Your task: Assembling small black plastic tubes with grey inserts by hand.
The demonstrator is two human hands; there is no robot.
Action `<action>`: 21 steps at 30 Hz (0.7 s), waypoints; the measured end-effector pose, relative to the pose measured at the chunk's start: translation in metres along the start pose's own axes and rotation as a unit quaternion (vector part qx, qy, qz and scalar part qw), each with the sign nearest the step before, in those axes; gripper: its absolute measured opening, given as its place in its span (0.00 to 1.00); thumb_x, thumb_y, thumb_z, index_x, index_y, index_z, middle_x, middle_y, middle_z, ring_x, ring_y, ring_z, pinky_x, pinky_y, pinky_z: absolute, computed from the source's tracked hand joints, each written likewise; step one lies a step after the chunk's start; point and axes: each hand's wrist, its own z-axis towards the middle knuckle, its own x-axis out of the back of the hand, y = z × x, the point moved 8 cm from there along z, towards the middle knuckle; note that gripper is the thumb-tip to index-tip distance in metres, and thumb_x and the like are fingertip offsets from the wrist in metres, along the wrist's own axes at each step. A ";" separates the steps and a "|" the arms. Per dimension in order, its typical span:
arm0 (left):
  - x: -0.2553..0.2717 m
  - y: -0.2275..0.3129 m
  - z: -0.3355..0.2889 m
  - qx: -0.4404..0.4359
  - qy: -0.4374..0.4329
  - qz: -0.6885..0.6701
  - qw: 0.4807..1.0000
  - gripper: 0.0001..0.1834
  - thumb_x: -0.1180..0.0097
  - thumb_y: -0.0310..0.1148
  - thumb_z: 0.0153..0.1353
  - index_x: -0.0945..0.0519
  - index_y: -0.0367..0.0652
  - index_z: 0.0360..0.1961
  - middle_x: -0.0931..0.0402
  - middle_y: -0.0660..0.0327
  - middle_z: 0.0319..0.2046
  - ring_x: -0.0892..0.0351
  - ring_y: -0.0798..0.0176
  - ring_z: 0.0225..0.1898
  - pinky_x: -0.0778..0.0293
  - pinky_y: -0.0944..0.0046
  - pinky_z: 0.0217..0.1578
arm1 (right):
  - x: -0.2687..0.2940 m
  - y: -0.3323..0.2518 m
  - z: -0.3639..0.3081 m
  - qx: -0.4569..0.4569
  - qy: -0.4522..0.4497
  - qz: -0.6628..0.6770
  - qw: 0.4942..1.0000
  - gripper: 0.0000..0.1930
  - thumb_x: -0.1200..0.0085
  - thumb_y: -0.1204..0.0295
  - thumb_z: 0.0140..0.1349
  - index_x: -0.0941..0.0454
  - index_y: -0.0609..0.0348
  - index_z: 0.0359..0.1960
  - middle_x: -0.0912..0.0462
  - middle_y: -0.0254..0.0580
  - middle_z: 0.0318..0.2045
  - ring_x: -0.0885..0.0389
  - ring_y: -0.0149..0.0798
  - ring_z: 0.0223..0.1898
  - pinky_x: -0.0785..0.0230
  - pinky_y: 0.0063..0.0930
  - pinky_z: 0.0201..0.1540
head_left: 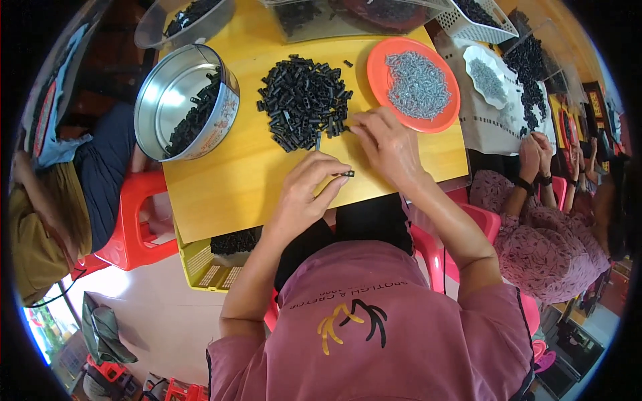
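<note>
Close to the table's near edge, my left hand (pixel 306 194) pinches a small black plastic piece (pixel 348 174) between thumb and finger. A thin grey strip (pixel 318 141) sticks up just beyond its knuckles; whether the hand holds it, I cannot tell. My right hand (pixel 389 148) is a little farther off to the right, fingertips drawn together at the right edge of a heap of black plastic pieces (pixel 304 100). What lies in those fingertips is too small to make out. Beyond this hand, an orange-red plate (pixel 376 65) carries many small silvery metal parts (pixel 418 83).
A round metal tin (pixel 160 83) with black pieces stands left on the yellow table (pixel 221 207). Clear plastic bins (pixel 294 27) line the far edge. A yellow crate (pixel 200 264) sits below. People sit at both sides; the right one's hands (pixel 535 154) work near a white dish (pixel 473 57).
</note>
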 end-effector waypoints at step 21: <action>0.012 -0.032 -0.001 0.180 0.146 -0.310 0.922 0.09 0.43 0.22 0.58 0.24 0.36 0.41 0.23 0.61 0.33 0.23 0.68 0.38 0.28 0.69 0.43 | -0.012 0.034 0.101 -0.053 -0.196 0.063 0.977 0.08 0.46 0.71 0.59 0.23 0.57 0.40 0.21 0.38 0.33 0.25 0.35 0.34 0.32 0.27 0.38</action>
